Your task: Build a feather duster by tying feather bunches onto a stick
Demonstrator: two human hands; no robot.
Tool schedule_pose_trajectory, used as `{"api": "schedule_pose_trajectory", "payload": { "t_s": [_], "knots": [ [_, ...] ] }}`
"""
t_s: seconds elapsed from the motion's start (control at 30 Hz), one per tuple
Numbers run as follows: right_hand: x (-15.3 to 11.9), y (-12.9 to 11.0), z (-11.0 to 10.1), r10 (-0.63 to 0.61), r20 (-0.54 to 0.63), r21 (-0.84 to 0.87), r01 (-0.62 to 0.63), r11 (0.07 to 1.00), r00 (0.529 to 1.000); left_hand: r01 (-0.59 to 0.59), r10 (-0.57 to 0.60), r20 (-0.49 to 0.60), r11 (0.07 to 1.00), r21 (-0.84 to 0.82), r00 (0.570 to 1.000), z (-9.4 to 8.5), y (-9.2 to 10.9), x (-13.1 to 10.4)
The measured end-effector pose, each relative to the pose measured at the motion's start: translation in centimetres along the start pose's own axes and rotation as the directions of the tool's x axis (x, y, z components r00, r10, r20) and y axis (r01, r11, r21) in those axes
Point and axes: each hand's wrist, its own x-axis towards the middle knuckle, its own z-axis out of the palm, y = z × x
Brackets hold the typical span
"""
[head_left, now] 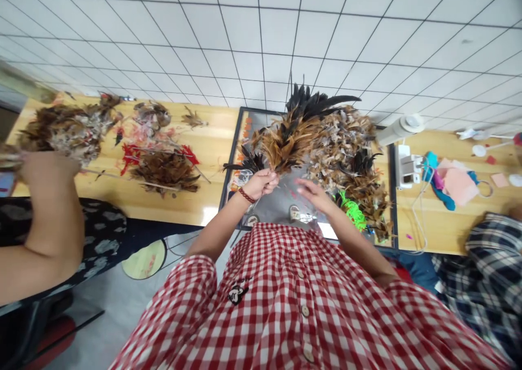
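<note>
My left hand point(263, 183), with a beaded bracelet at the wrist, is closed round the lower end of a feather bunch point(287, 142). Brown feathers form its lower part, and long black ones fan out at its top. Just right of it, my right hand point(313, 194) is slightly blurred, its fingers apart and nothing visible in them. A big heap of brown and pale feathers point(342, 142) lies on the glass-topped table behind and right of my hands. Black feathers point(252, 161) lie to the left of the bunch.
Bright green strands point(353, 211) lie right of my right hand. On the left wooden table point(216, 169) are feather piles and red strands point(131, 157), with a person's arm point(53, 212) beside them. A white power strip point(403, 166) and a person in plaid are at right.
</note>
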Motion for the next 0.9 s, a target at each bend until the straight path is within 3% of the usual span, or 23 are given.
{"api": "schedule_pose_trajectory", "payload": {
  "t_s": [0.07, 0.17, 0.3, 0.43, 0.53, 0.63, 0.7, 0.77, 0.9],
  "knots": [
    [1.9, -1.6, 3.8, -0.053, 0.053, 0.185, 0.042, 0.982, 0.997, 0.006, -0.006, -0.016, 0.999, -0.038, 1.0, 0.5, -0.2, 0.3],
    [2.6, -2.4, 7.0, 0.059, 0.068, 0.373, -0.081, 0.925, 0.996, -0.023, 0.018, -0.064, 0.997, -0.077, 0.998, 0.5, -0.4, 0.3],
    [1.7, -1.9, 7.3, 0.237, 0.007, 0.575, -0.198, 0.794, 0.972, -0.081, 0.065, -0.204, 0.994, -0.07, 0.977, -0.2, -1.4, 0.0],
    [2.0, -1.5, 7.7, 0.218, 0.044, 0.552, -0.206, 0.808, 0.975, -0.178, 0.136, -0.353, 0.98, -0.089, 0.926, -1.2, -1.7, -0.2],
    [4.2, -1.1, 8.3, 0.159, 0.173, 0.363, -0.213, 0.907, 0.972, -0.239, 0.17, -0.41, 0.963, -0.122, 0.896, -2.2, -0.6, -0.9],
    [8.4, -0.6, 7.5, 0.125, 0.262, -0.064, -0.112, 0.992, 0.957, -0.254, 0.164, -0.49, 0.959, -0.122, 0.856, -3.4, 0.8, -2.0],
    [11.9, -0.6, 6.5, 0.115, 0.219, -0.381, -0.023, 0.924, 0.969, -0.266, 0.16, -0.539, 0.956, -0.124, 0.827, -4.2, 1.4, -2.8],
    [15.3, -0.9, 5.5, 0.082, 0.137, -0.613, 0.019, 0.79, 0.987, -0.299, 0.171, -0.572, 0.944, -0.138, 0.802, -4.8, 1.5, -3.4],
    [19.9, -1.9, 5.4, 0.027, 0.056, -0.813, 0.03, 0.581, 0.998, -0.342, 0.181, -0.581, 0.922, -0.18, 0.793, -5.6, 1.5, -4.0]
  ]
}}
